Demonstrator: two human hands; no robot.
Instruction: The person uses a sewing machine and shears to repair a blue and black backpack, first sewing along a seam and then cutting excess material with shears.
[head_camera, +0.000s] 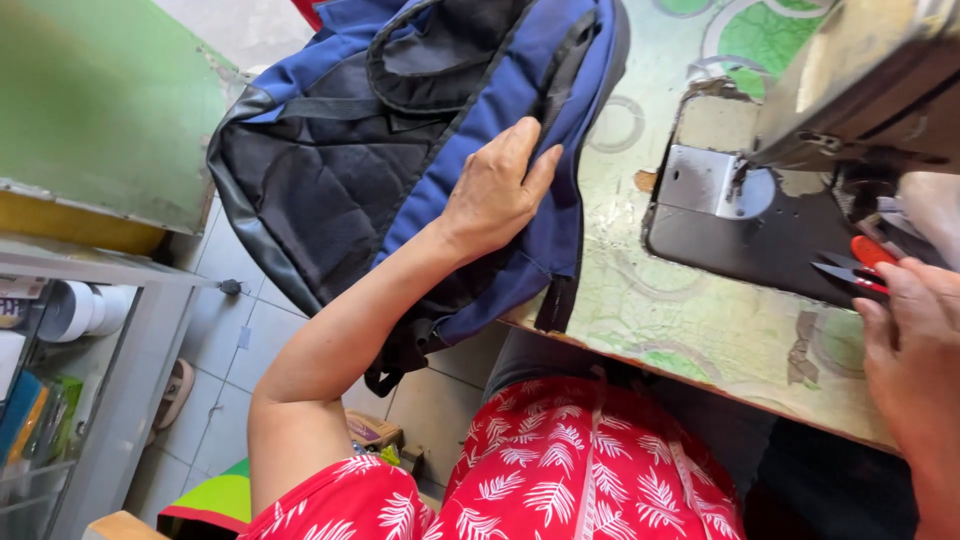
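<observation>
Left hand flat on backpack, right hand at red snips.

Left hand (497, 190) spread open, palm pressed on blue-and-black backpack (400, 140) draped over worktop (690, 320) edge. Right hand (915, 340) fingers curled round red-handled snips (858, 265), just beside sewing machine (800, 150) base, well apart from the left.

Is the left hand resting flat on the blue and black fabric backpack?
Yes, the left hand lies palm-down, fingers spread, on the blue panel of the blue and black fabric backpack at the table edge.
</observation>
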